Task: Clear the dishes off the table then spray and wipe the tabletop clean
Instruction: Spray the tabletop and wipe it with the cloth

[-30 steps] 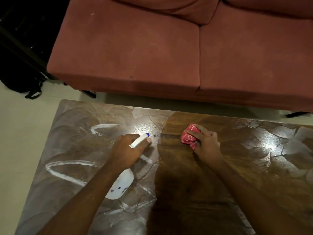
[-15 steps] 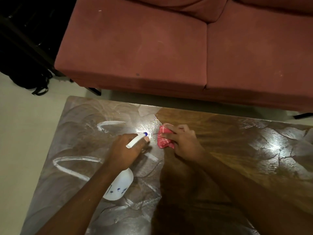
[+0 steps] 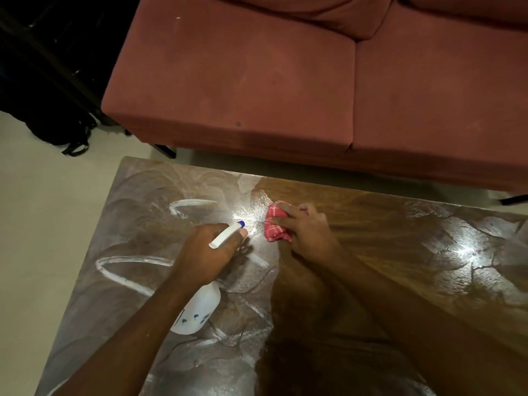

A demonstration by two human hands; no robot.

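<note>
A dark wooden table (image 3: 400,281) fills the lower part of the view. Its left half is covered in whitish smears and streaks; a band through the middle shows bare brown wood. My left hand (image 3: 205,252) grips a white spray bottle (image 3: 197,310) by its neck, with the blue-tipped nozzle pointing away toward the far edge. My right hand (image 3: 305,232) presses a crumpled red checked cloth (image 3: 274,228) onto the tabletop just right of the nozzle. No dishes are in view on the table.
A reddish-brown sofa (image 3: 285,81) stands just beyond the table's far edge, with a narrow strip of pale floor (image 3: 43,224) between. A black bag (image 3: 60,130) lies on the floor at the far left.
My right hand has slid the red cloth leftward across the table, from the middle to just beside the spray nozzle. My left hand with the bottle has stayed put.
</note>
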